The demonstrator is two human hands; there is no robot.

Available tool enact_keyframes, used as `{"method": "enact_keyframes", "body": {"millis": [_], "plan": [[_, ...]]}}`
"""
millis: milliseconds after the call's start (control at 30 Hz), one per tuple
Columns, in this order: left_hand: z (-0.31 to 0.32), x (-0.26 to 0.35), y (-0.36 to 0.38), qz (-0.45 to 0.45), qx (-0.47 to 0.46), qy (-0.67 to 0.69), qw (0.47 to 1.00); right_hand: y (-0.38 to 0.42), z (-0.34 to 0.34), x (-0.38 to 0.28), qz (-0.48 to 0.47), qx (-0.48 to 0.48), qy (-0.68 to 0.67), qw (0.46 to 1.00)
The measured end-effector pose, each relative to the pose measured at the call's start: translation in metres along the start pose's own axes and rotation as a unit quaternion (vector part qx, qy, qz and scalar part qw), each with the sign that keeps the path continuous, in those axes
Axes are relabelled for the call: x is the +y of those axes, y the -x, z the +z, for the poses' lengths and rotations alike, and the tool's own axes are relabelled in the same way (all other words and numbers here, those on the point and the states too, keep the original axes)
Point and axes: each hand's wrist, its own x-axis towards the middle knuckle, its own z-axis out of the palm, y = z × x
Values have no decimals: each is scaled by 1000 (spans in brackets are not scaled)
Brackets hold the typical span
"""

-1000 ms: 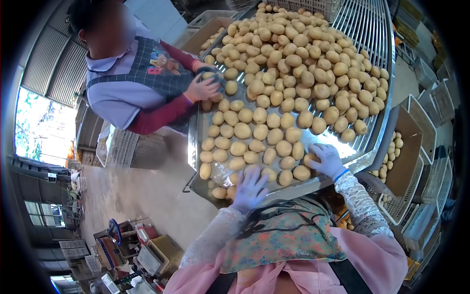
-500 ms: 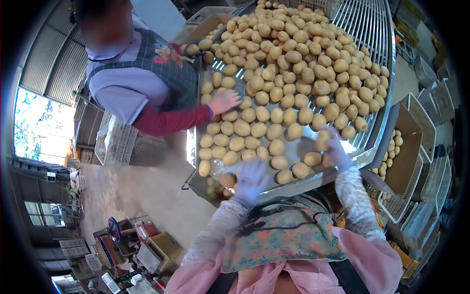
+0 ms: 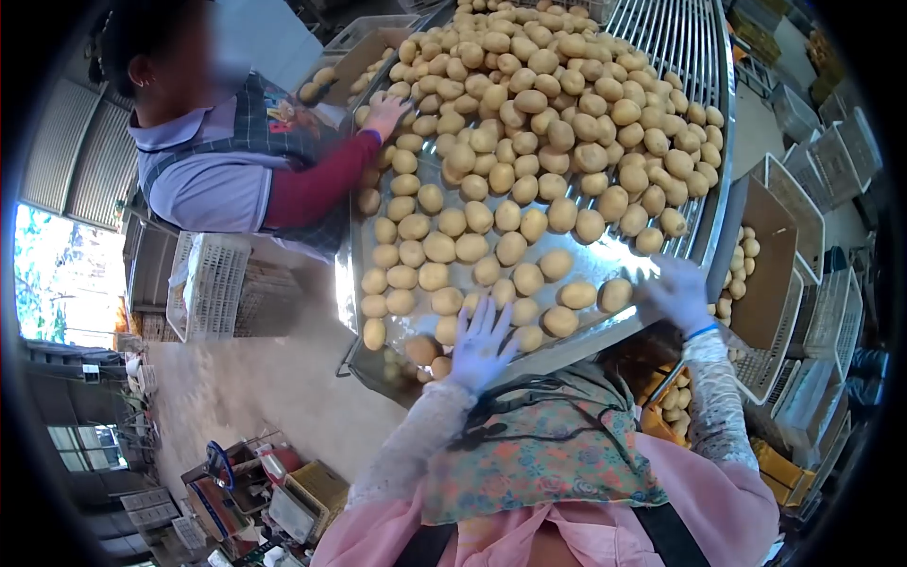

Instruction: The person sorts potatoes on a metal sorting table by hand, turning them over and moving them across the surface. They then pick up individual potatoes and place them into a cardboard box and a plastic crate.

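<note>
- L hand (image 3: 484, 345), gloved: fingers splayed wide, palm down, laid over the near edge of the tan, potato-like produce (image 3: 472, 248); pcs sit close on both sides of it. No grip visible; whether anything's under the palm, can't tell.
- R hand (image 3: 678, 291), gloved: blurred, at the R edge of the counter (image 3: 605, 265), fingers partly extended. Nearest pc on the counter is the end pc (image 3: 616, 295), just to its L, apparently apart. Can't tell if the R hand has hold of anything.
- Produce: loose, approx. 1 layer deep nr the person, heaped in a pile (image 3: 548, 85) at the far side, partly over the metal slats (image 3: 661, 42).
- Co-worker's hand (image 3: 385, 115) is on produce at the counter's L edge, well apart from the person's own 2.
- R of counter: brown bin (image 3: 770, 241) w/ more produce beside it; more pcs show lower down, nr the R forearm.
- Step in hand, as I judge it: handling pcs by hand along the near edge, prob. L hand steadying or spreading, R hand working the R end.
- Next move, my read: picking up a pc would call for curling the fingers round just 1 w/o rolling its neighbours; the end pc has the most free room on its R.
</note>
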Motion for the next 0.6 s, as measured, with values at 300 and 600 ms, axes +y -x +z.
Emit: {"method": "enact_keyframes", "body": {"millis": [300,600], "plan": [[-16,-6,32,-45,80,63,994,-30,80,-85,100,-245,-125,956],[-5,-76,31,-123,87,-32,988,11,-58,58,331,159,250,896]]}}
